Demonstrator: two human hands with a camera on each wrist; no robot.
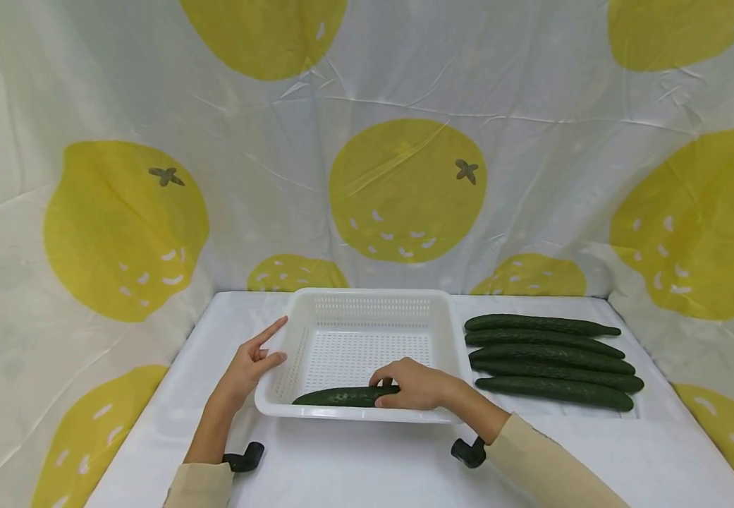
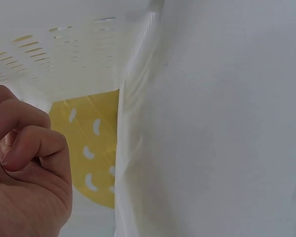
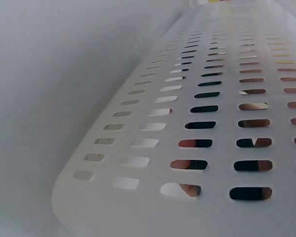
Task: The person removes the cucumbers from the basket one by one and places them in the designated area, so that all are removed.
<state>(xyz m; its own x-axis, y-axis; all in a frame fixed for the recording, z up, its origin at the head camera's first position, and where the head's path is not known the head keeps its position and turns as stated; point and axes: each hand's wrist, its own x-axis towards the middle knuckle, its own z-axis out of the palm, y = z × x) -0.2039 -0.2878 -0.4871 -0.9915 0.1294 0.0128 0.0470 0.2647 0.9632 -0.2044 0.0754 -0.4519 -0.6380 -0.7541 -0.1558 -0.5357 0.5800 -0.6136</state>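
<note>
A white slotted plastic basket (image 1: 367, 414) stands in the middle of the table in the head view. Inside it, along the near wall, lies a dark green cucumber (image 1: 335, 397). My right hand (image 1: 420, 384) reaches over the near rim and holds the cucumber's right end between thumb and fingers. The left hand (image 1: 249, 367) is at the basket's left side, with index finger and thumb stretched out to the rim. Its other fingers look curled in the left wrist view. Through the slots of the basket wall (image 3: 138, 210), the right wrist view shows parts of the hand and the dark cucumber.
Several cucumbers (image 1: 553, 351) lie in a stacked row on the table to the right of the basket. A white cloth covers the table (image 1: 354, 466). Behind and at both sides hangs a white curtain (image 1: 265, 176) with yellow lemon prints.
</note>
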